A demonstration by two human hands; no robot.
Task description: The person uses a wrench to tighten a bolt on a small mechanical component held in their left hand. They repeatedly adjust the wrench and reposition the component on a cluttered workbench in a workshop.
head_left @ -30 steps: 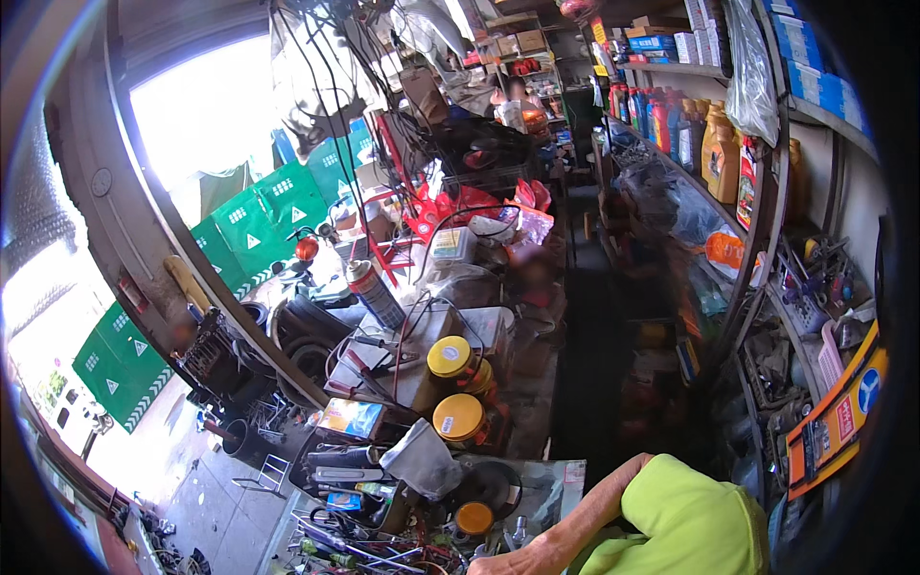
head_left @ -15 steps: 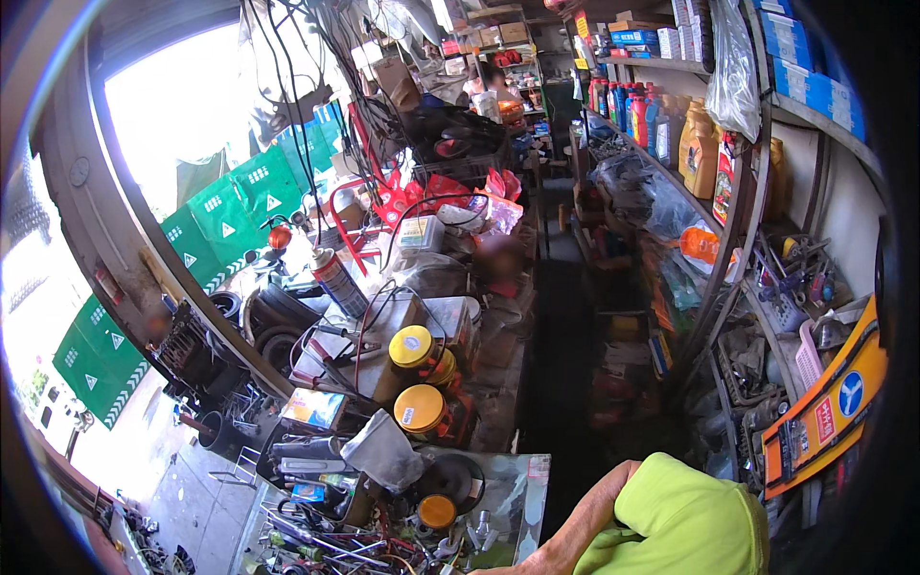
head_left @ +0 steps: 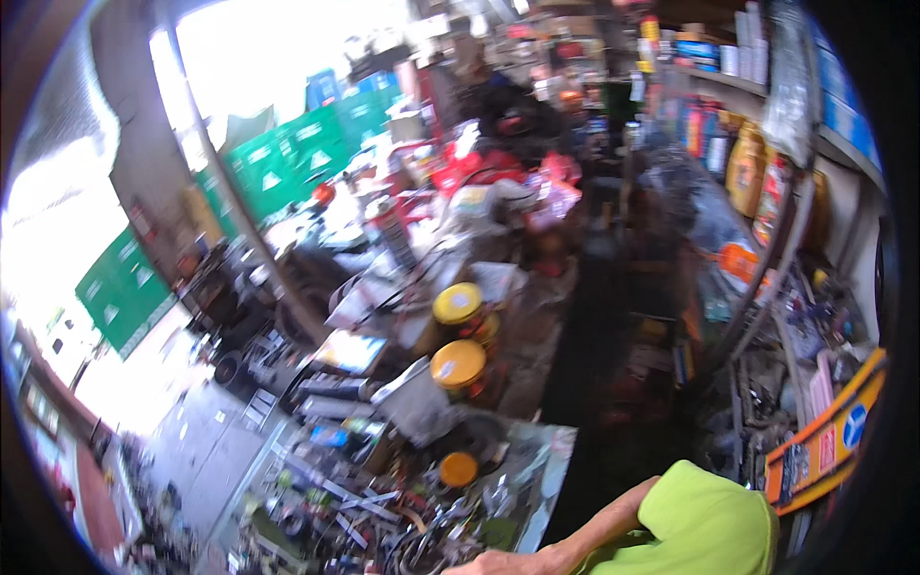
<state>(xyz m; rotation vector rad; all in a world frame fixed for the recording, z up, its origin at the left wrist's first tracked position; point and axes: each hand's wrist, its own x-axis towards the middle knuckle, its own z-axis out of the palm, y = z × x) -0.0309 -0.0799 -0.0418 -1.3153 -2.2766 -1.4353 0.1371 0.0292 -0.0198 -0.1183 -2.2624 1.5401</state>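
My right forearm comes in from the lower right out of a lime-green sleeve (head_left: pixel 704 522). My right hand (head_left: pixel 494 563) is at the bottom edge, with only its back showing. The picture cuts off its fingers, so what they hold, if anything, is hidden. It is nearest to the front of a glass-topped bench (head_left: pixel 551 470). Wrenches and other metal tools (head_left: pixel 369 503) lie heaped there in a blur, along with a small round tub with an orange lid (head_left: pixel 458 470). My left hand does not show.
Two yellow-lidded tubs (head_left: pixel 457 304) and a spray can (head_left: pixel 391 235) stand beyond the tools. Shelves on the right carry bottles (head_left: pixel 746 172) and an orange-yellow panel (head_left: pixel 829 436). A dark aisle (head_left: pixel 609 383) runs between bench and shelves. Green barriers (head_left: pixel 287 153) stand outside at left.
The whole view has swung, so the bench and shelves sit farther right and the picture is blurred. My right hand's back now shows above the bottom edge.
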